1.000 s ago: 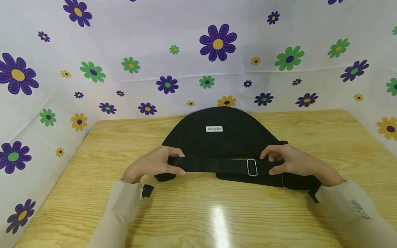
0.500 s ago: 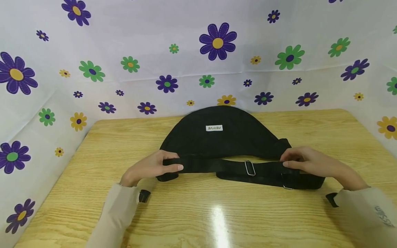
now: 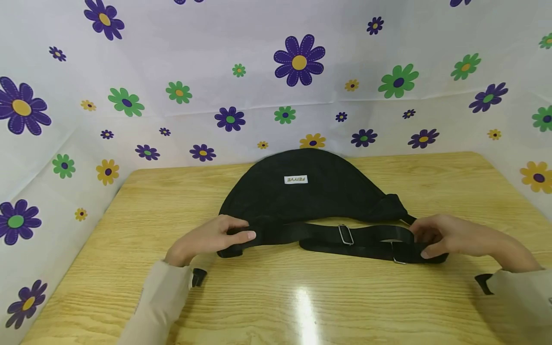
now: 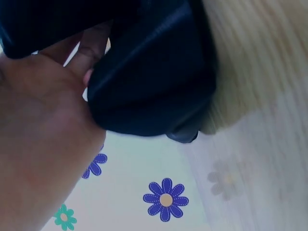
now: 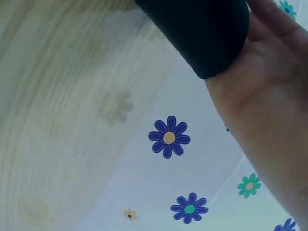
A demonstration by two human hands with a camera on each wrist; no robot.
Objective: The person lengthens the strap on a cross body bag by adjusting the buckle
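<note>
A black half-moon sling bag (image 3: 302,199) lies on the table, its white label (image 3: 295,179) upside down in the head view. Along its near side runs the folded black strap (image 3: 319,234), with a metal slider (image 3: 346,235) in the middle and a metal ring (image 3: 399,261) further right. My left hand (image 3: 211,238) pinches the strap by the bag's left corner, thumb on the near side. At the strap's right fold, my right hand (image 3: 465,237) has its thumb and fingers around the band. Black strap (image 4: 159,72) also fills much of the left wrist view beside the palm.
The wooden table (image 3: 250,297) ends at the back and sides against a white flowered cloth (image 3: 194,57). A bright light reflection (image 3: 305,306) shows near the front.
My right hand has slid rightward from beside the slider to the strap's right fold. The upper strap layer has gone from taut to slack and curved. My left hand has barely moved.
</note>
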